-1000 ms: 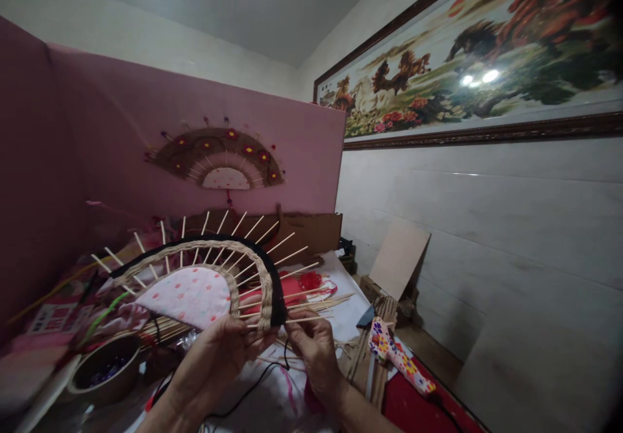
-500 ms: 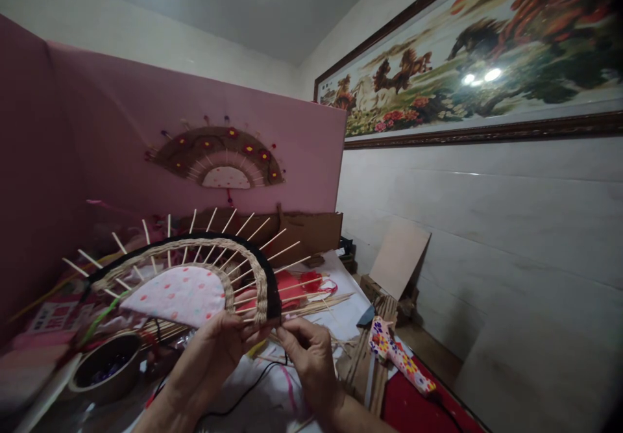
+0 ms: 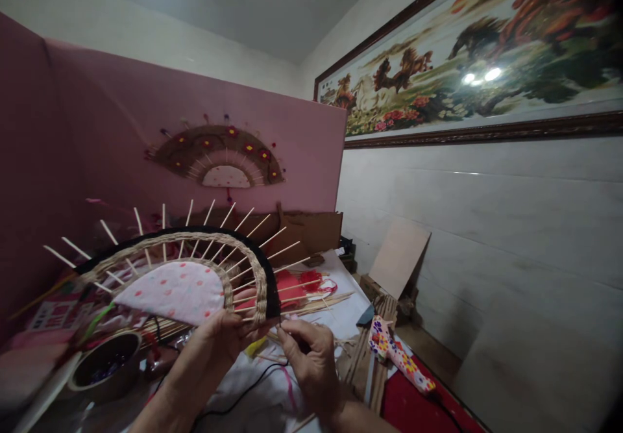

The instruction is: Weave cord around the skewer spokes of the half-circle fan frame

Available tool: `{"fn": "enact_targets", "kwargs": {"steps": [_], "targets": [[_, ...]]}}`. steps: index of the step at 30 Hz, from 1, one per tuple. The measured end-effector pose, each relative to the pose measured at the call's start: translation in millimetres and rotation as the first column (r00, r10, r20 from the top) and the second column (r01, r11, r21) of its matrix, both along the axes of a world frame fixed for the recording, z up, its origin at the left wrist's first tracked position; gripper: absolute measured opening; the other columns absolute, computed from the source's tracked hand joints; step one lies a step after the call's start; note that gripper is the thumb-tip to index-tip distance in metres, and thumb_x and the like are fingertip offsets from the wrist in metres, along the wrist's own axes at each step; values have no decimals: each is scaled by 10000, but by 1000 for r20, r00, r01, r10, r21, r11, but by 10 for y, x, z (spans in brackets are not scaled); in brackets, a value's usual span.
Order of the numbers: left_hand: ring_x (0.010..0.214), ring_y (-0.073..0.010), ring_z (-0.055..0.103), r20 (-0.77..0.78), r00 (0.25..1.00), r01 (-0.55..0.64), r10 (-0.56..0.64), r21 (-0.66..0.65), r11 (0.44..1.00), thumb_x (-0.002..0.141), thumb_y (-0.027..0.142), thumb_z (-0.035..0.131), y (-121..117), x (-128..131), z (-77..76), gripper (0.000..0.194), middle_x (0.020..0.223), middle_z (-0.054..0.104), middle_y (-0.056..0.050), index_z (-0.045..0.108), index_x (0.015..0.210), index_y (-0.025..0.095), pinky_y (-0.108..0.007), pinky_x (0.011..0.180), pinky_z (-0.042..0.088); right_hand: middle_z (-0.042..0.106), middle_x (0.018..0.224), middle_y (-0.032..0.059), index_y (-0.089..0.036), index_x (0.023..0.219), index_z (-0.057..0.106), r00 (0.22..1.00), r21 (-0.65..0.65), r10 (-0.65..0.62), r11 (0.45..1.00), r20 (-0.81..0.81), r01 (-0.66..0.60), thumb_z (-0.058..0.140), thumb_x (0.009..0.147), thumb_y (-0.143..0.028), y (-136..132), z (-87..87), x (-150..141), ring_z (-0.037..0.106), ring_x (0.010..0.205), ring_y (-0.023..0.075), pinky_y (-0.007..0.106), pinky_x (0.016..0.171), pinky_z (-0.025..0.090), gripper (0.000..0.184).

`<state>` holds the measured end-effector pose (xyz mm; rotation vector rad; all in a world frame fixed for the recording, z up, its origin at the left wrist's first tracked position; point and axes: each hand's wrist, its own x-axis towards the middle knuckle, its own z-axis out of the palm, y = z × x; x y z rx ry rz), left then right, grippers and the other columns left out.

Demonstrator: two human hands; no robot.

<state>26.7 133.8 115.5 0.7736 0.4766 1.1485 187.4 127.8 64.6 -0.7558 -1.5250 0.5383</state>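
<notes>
A half-round woven fan [image 3: 170, 290] has pale sticks spreading out from a white, red-dotted centre. A tan braided band and an outer black band run across the sticks. My left hand [image 3: 217, 342] is closed on the fan's lower right corner, its fingers partly behind the weaving. Beside that corner, my right hand [image 3: 309, 352] pinches the black cord [image 3: 248, 391] at the end of the black band. The cord trails down and left across the table. The exact pinch point is partly hidden by my fingers.
A finished fan [image 3: 219, 154] hangs on the pink panel [image 3: 302, 141]. A bowl [image 3: 106, 363] stands at left. Red material [image 3: 292, 287] and loose sticks [image 3: 326, 303] lie behind my hands. To the right are a flower-patterned glue gun [image 3: 399, 355], cardboard strips [image 3: 384, 316] and a leaning board [image 3: 402, 258].
The fan's left end has swung slightly left and up, turning its face a little. Both hands stay almost in place, the right still pinching at the corner.
</notes>
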Motion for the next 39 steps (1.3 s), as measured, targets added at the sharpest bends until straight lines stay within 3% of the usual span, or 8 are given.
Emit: {"fn": "enact_targets", "kwargs": {"steps": [7, 12, 24, 30, 39], "targets": [[945, -249, 633, 0, 1000, 12, -12, 38, 999, 717, 69, 465, 24, -15, -1, 392, 1010, 695, -108, 639, 1065, 113, -407, 917, 429, 493, 535, -25, -172, 759, 676, 1000, -14, -13, 1000, 8, 13, 554, 795, -229, -33, 48, 16, 398, 497, 92, 218, 483, 321, 139], [963, -257, 624, -35, 999, 8, -6, 51, 999, 708, 60, 470, 3, -7, 18, 374, 1011, 696, -95, 655, 1028, 116, -388, 899, 435, 470, 537, -29, -161, 752, 660, 1000, -13, 10, 1000, 8, -10, 540, 805, -222, -30, 55, 7, 376, 499, 88, 220, 489, 304, 145], [972, -281, 618, -118, 993, 1, 5, 54, 999, 705, 116, 457, 45, -34, -43, 521, 1029, 685, -126, 526, 1221, 109, -431, 911, 410, 431, 558, -34, -154, 767, 629, 998, -96, 44, 994, -33, -47, 512, 828, -267, -10, 25, 1, 347, 519, 93, 224, 491, 286, 174], [985, -277, 611, -95, 995, 10, -2, 82, 997, 722, 106, 450, 35, -23, -34, 498, 1036, 682, -127, 533, 1213, 97, -425, 924, 405, 519, 608, -8, -159, 823, 666, 996, -57, 77, 995, -34, -79, 516, 824, -240, -4, 31, 0, 416, 556, 104, 223, 528, 335, 170], [939, -271, 633, -120, 993, 13, -5, 59, 998, 726, 122, 448, 67, -66, -73, 490, 995, 697, -126, 538, 1208, 97, -423, 916, 406, 483, 572, -23, -159, 785, 648, 999, -31, 42, 999, 12, -42, 518, 823, -226, -5, 46, 18, 392, 524, 91, 215, 499, 307, 151]]}}
